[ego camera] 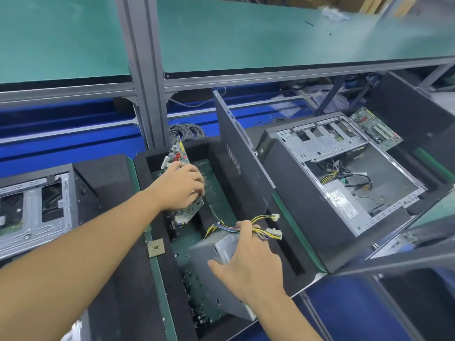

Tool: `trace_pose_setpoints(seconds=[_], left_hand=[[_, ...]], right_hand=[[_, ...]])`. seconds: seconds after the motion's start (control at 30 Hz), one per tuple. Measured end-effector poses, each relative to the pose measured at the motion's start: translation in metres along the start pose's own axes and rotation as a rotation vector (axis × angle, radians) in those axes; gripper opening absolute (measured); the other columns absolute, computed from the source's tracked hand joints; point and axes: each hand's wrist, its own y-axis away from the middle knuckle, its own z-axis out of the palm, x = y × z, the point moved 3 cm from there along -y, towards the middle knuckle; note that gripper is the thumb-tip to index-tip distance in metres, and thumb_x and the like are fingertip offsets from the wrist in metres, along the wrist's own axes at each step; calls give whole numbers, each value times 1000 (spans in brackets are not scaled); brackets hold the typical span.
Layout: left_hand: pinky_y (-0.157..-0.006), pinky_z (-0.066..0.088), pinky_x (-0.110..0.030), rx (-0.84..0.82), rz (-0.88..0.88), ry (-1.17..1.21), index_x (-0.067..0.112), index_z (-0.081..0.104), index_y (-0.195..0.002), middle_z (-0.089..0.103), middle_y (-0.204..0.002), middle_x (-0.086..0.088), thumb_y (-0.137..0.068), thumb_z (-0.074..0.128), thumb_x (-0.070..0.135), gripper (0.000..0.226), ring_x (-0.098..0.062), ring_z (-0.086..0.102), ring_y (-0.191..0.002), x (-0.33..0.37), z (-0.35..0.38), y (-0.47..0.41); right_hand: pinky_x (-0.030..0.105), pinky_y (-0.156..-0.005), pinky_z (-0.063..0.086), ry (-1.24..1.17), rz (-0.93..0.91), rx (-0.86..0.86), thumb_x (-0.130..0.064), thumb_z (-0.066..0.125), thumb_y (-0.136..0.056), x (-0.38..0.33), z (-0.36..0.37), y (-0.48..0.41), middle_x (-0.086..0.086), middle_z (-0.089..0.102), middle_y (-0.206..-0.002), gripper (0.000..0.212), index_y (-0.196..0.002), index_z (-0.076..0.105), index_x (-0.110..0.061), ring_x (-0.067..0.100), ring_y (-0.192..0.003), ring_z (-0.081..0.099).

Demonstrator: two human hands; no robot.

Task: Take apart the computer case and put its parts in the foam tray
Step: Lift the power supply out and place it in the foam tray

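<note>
A black foam tray [170, 242] lies in front of me. My left hand [181, 187] grips a green circuit board [182, 212] that stands on edge in the tray's left slot. My right hand [248, 262] rests on a grey power supply [211, 254] tilted in the tray, fingers curled round its bundle of yellow and purple cables [261, 230]. The opened computer case [344, 173] lies on its side at the right, with a second power supply and loose wires inside. Its dark side panel [241, 153] stands upright between tray and case.
A small square chip [155, 247] lies on the tray's left rim. Another green board [374, 129] leans behind the case. A second metal chassis [37, 207] sits at the far left. A green-topped shelf on grey posts [145, 70] hangs over the bench. A coil of cable [187, 131] lies behind the tray.
</note>
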Motion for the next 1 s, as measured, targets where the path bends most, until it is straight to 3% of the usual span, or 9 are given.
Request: trace_pose_setpoints(seconds=[0.2, 0.4, 0.57, 1.0], left_hand=[[-106, 25, -37, -3, 6, 25, 41, 71, -105, 61, -113, 23, -96, 49, 36, 24, -10, 45, -119, -2, -3, 9], [-97, 36, -41, 141, -12, 95, 36, 76, -95, 69, -102, 23, -88, 65, 24, 17, -14, 56, -109, -15, -15, 34], [-97, 38, -42, 143, -53, 104, 33, 79, -96, 71, -106, 22, -83, 69, 19, 21, -13, 58, -112, -19, -17, 45], [-105, 28, -35, 29, -12, -40, 40, 63, -120, 59, -128, 25, -101, 47, 40, 25, -6, 45, -125, -6, -5, 15]], right_hand=[[37, -67, 36, 1, -10, -15, -72, 62, -68, -5, 7, 3, -10, 59, -109, 78, -122, 22, -33, 24, -108, 55], [37, -65, 36, 11, -11, 35, -72, 61, -69, -5, 1, -2, -9, 58, -107, 74, -118, 21, -33, 25, -107, 56], [37, -68, 39, 17, -13, 66, -72, 62, -70, -10, -3, -10, -8, 59, -113, 79, -123, 21, -32, 25, -111, 57], [36, -65, 39, 58, 17, 51, -72, 60, -68, -5, -1, -12, -8, 60, -108, 79, -123, 21, -33, 24, -108, 58]])
